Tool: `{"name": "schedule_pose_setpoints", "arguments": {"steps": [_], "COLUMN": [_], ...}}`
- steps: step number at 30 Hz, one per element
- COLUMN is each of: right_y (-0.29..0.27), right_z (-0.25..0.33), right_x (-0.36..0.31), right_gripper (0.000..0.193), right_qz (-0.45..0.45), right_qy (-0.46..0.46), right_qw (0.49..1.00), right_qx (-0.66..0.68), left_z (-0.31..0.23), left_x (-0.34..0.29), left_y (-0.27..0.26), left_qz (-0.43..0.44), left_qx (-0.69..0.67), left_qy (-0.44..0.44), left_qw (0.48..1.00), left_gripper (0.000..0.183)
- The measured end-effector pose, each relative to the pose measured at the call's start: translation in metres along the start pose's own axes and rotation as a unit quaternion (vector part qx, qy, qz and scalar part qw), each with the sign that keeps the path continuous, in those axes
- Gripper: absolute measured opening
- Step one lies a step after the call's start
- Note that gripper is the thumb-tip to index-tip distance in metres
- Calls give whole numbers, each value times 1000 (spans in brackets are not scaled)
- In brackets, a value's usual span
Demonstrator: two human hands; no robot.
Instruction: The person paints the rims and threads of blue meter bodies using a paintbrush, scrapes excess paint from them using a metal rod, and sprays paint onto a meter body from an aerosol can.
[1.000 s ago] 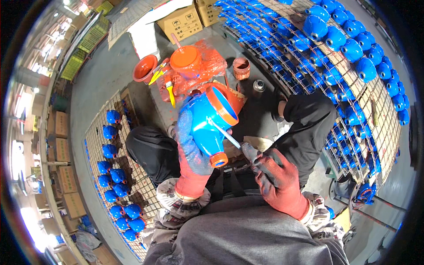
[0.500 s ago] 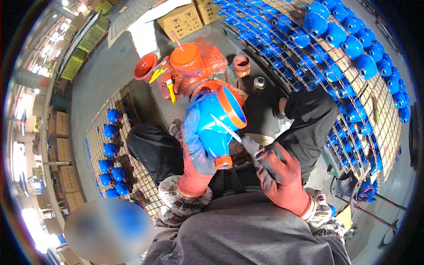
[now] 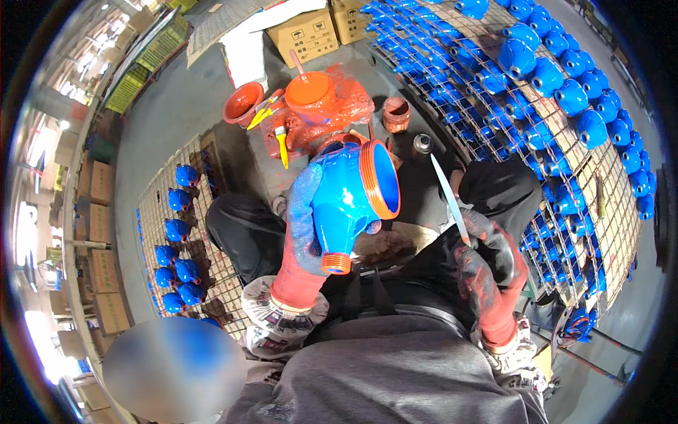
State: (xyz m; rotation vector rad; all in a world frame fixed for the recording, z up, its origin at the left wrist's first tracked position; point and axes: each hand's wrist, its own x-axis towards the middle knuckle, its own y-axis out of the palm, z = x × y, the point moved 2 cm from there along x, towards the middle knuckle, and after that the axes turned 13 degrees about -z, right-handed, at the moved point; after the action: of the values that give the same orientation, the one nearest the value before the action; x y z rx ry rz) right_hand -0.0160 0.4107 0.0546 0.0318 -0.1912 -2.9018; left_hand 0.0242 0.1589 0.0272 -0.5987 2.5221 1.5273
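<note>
My left hand (image 3: pixel 305 215), in a stained glove, grips a glossy blue water meter body (image 3: pixel 344 201) by its side. Its wide mouth, ringed by an orange thread, faces right; a narrower orange-threaded end points toward me. To the right, my gloved right hand (image 3: pixel 492 263) is closed around a knife (image 3: pixel 450 198) with a long, pale, narrow blade. The blade points up and away, apart from the body. The knife's handle is mostly hidden in the fingers.
Beyond the body stand an orange paint bucket (image 3: pixel 309 90), a red bowl (image 3: pixel 244 103), a yellow-handled brush (image 3: pixel 282 145) and a small paint pot (image 3: pixel 396 114). Several blue bodies fill the mesh rack (image 3: pixel 600 205) at right; others rest on the left rack (image 3: pixel 224 283). Cardboard boxes (image 3: pixel 305 40) stand behind.
The knife has come away from the blue body and swung right, its blade now more upright. My left hand has turned the body slightly, its narrow end shifting left.
</note>
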Motion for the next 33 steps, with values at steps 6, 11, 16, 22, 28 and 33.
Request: {"name": "schedule_pose_setpoints", "arguments": {"steps": [6, 11, 16, 22, 28, 33], "right_y": [-9, 4, 29, 38, 35, 40], "right_z": [38, 84, 97, 96, 93, 91], "right_x": [33, 77, 95, 103, 108, 108], "right_gripper": [45, 49, 37, 40, 41, 44], "right_qz": [102, 268, 332, 393, 400, 432], "right_qy": [-417, -507, -567, -552, -540, -520], "right_qw": [841, 728, 653, 638, 650, 647], "right_qx": [-328, -376, -377, -365, -355, -353], "left_z": [-14, -31, -36, -36, -36, -32], "left_x": [3, -2, -11, -4, -4, 6], "left_y": [-15, -14, -4, 1, -4, -5], "left_qz": [58, 140, 82, 189, 160, 222], "left_qx": [104, 373, 247, 319, 279, 345], "left_qy": [-63, 20, -178, -64, -147, -94], "left_qw": [991, 917, 949, 926, 935, 907], "left_gripper": [52, 51, 52, 48, 47, 45]}}
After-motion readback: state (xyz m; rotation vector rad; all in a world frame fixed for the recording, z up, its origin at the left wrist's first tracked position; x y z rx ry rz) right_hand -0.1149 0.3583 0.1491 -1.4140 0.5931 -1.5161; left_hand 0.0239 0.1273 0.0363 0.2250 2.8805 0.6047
